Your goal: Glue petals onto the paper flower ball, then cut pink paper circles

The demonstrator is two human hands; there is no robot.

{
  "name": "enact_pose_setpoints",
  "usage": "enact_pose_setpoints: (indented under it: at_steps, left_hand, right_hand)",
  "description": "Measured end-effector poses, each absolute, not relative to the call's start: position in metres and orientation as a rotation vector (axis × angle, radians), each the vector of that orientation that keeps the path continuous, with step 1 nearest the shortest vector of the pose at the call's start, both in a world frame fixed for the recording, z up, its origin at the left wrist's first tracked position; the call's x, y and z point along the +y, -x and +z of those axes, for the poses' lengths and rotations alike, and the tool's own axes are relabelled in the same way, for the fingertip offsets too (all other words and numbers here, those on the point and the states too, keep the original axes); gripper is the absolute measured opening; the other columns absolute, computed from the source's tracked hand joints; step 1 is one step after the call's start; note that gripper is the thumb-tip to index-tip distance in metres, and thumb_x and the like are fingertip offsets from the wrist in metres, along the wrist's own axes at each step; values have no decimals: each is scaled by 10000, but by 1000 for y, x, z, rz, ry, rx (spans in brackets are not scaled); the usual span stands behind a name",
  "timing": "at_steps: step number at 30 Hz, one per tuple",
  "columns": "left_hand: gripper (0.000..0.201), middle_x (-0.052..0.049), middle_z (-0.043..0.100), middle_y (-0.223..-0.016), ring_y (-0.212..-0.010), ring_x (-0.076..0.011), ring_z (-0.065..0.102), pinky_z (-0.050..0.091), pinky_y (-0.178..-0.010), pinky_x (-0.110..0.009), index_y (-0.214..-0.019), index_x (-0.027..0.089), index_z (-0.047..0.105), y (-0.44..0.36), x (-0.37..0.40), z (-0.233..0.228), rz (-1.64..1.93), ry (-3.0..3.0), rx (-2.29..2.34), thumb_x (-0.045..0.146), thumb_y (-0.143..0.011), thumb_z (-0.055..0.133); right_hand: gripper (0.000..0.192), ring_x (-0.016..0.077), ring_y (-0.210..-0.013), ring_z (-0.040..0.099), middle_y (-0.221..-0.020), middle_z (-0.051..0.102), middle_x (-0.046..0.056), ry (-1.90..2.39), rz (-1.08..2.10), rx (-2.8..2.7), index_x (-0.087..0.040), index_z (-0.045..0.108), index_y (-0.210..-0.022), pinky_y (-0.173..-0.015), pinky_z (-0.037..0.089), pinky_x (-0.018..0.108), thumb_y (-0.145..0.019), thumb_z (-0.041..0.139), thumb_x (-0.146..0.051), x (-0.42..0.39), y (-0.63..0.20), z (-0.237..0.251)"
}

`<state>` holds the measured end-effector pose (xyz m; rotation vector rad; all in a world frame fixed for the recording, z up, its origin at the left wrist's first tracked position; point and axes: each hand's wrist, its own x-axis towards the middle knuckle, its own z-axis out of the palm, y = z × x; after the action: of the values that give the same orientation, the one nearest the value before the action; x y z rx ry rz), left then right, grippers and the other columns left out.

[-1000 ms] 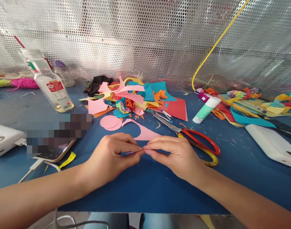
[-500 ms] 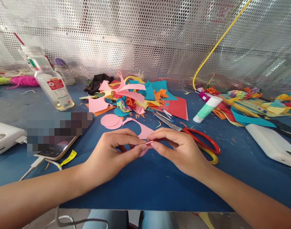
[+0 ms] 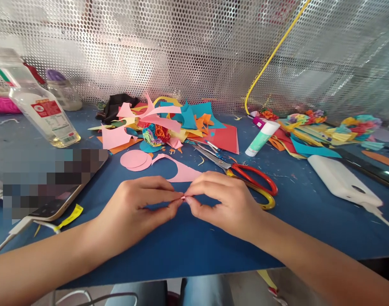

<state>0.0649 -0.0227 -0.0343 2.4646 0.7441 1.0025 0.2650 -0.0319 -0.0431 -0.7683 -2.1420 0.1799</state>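
Between the fingertips of both hands is a small piece of pink paper (image 3: 183, 197), mostly hidden, with only a narrow bit showing. My left hand (image 3: 138, 208) pinches it between thumb and fingers from one side. From the other side my right hand (image 3: 224, 204) pinches it the same way, the fingertips of both hands almost meeting. Just beyond them lies a pink paper offcut (image 3: 184, 172) with a rounded cut-out. Pink paper circles (image 3: 133, 159) overlap to its left. Scissors (image 3: 248, 174) with red and yellow handles rest beyond my right hand.
A heap of coloured paper scraps (image 3: 194, 114) with a rolled paper flower ball (image 3: 156, 134) is at the back. A glue stick (image 3: 262, 139) and white power bank (image 3: 344, 180) are to the right; a tilted bottle (image 3: 41, 102) and phone (image 3: 69, 187) are left. A perforated metal panel (image 3: 181, 51) stands behind.
The view has swung a little to the right, so things on the table appear further left. Both hands still pinch the pink paper, and less of it shows now.
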Motion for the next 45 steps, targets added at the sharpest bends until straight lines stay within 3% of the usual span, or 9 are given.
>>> enact_pose_setpoints:
  at_steps: [16, 26, 33, 45]
  left_hand:
    - [122, 29, 680, -722, -596, -57, 616, 480, -545, -113, -761, 203, 725, -64, -22, -31, 938, -2329, 837, 104, -742, 657]
    - [83, 36, 655, -760, -644, -46, 612, 495, -610, -102, -784, 197, 669, -65, -22, -33, 1057, -2455, 808, 120, -766, 643]
    - [119, 1, 681, -833, -723, -72, 641, 504, -632, -109, -860, 183, 699, -66, -19, -38, 1042, -2512, 793, 140, -800, 606]
    - [97, 43, 687, -743, -623, -57, 623, 490, -609, -117, -744, 209, 705, -65, -21, -36, 1004, -2419, 914, 121, -739, 667]
  right_hand:
    - [103, 121, -728, 609, -742, 671, 57, 663, 55, -2186, -104, 661, -761, -743, 509, 237, -821, 580, -88, -34, -264, -43]
    - [112, 115, -805, 630, -812, 688, 21, 879, 339, -2066, -169, 636, -810, -787, 510, 231, -764, 599, -74, -37, -262, -38]
    - [103, 138, -845, 627, -827, 677, 53, 883, 345, -2092, -142, 646, -785, -815, 487, 238, -766, 581, -64, -35, -263, -40]
    - [131, 106, -725, 593, -752, 670, 26, 762, 292, -2120, -148, 629, -724, -732, 488, 211, -774, 578, -38, -36, -259, -46]
